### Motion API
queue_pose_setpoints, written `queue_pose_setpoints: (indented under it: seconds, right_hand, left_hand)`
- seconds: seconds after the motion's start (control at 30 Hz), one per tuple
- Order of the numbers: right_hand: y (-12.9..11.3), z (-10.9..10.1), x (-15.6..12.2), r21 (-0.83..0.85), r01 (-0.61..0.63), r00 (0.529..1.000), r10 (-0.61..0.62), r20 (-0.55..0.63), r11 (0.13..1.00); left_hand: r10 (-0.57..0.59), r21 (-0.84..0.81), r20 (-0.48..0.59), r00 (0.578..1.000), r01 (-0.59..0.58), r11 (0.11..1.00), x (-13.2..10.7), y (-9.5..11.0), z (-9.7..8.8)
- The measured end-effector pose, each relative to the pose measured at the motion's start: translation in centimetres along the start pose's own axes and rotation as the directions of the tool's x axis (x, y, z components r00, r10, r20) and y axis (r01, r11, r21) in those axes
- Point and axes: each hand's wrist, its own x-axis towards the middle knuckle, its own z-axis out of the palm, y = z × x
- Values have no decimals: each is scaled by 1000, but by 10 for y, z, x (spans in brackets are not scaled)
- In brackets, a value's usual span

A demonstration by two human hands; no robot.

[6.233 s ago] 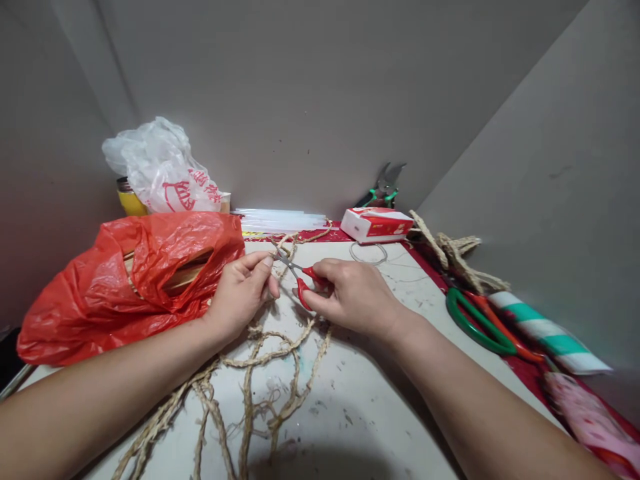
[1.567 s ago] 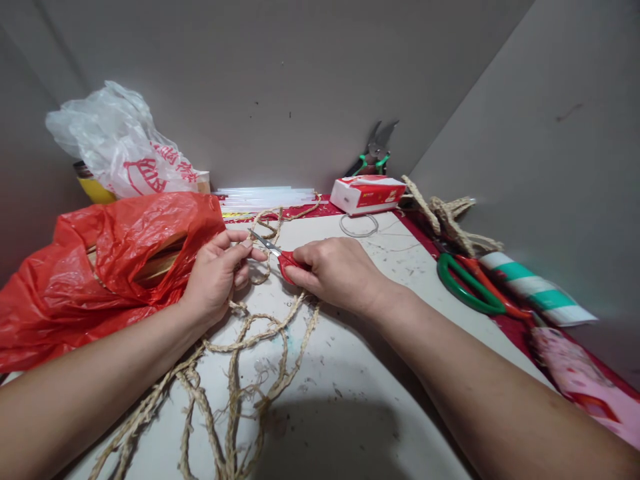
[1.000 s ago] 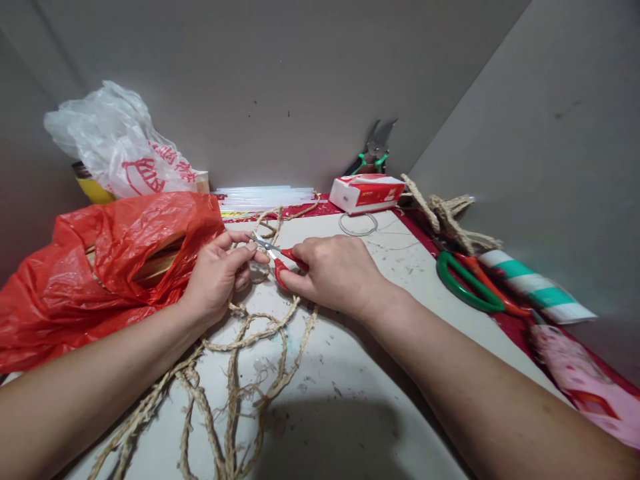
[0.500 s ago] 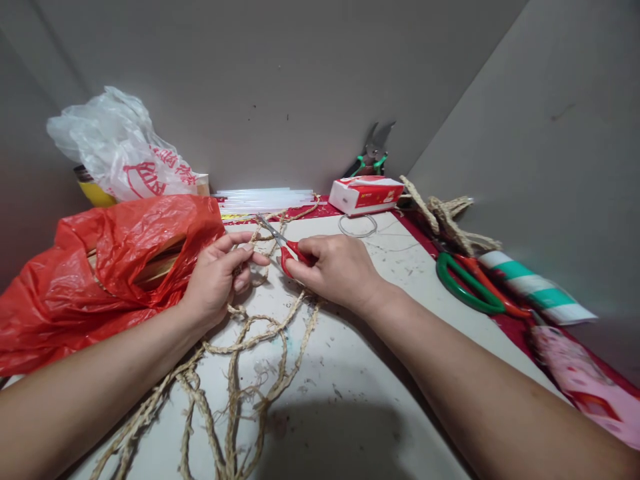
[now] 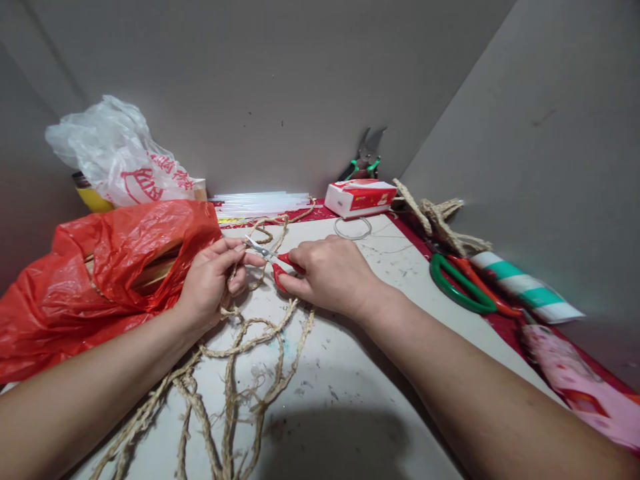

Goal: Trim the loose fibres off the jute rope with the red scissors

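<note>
My right hand (image 5: 330,277) is closed around the red handles of a small pair of scissors (image 5: 263,251). The blades are parted and point left, their tips at the fingers of my left hand (image 5: 213,273). Between thumb and fingers, my left hand pinches a strand of braided straw rope (image 5: 233,373). Whether the blades touch the strand I cannot tell. More of the rope lies in loose loops on the white board beneath both wrists and runs toward the near edge, with frayed fibres sticking out.
At left sits a red plastic bag (image 5: 120,247) with flat wooden pieces inside, a clear bag (image 5: 115,153) behind it. White sticks (image 5: 265,202), a tissue pack (image 5: 361,198) and pruning shears (image 5: 367,153) stand along the back. Green-handled scissors (image 5: 460,287) lie right.
The scissors have moved slightly down and left, bringing the blade tips to my left fingertips. My left hand keeps its pinch on the rope. The whole view has shifted a little.
</note>
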Motion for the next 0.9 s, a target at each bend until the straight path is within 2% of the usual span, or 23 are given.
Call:
queue_pose_setpoints:
  seconds: [0.1,0.2,0.27,0.33,0.4,0.47,0.57,0.77,0.9]
  right_hand:
    - [-1,-1,0,9,13,999,-13,42,1000]
    - [0,2,0,115,-14,1000,15,-6,993]
    - [5,6,0,234,-99,990,120,-76,967]
    - [11,9,1,350,-229,952,284,-113,908]
    - [17,11,3,421,-366,901,429,-64,830]
    - [21,10,5,444,-462,867,495,47,768]
    - [21,7,6,401,-515,854,494,164,757]
    - [16,6,5,280,-504,864,474,172,817]
    - [19,12,5,362,-469,883,429,188,806]
  left_hand:
    - [-13,-7,-5,1000,13,1000,0,-1,-1]
    - [-8,-6,6,1000,8,1000,0,-1,-1]
    - [3,-5,13,1000,-3,1000,0,-1,0]
    - [3,-3,7,1000,-3,1000,0,-2,0]
    - [0,-1,-2,1000,0,1000,0,-2,1]
    - [1,7,-12,1000,-1,1000,0,-1,1]
    - [3,15,-27,1000,-2,1000,-1,-1,1]
    - [4,21,-4,1000,-4,1000,0,-3,0]
    - [2,24,-9,1000,-1,1000,-1,-3,0]
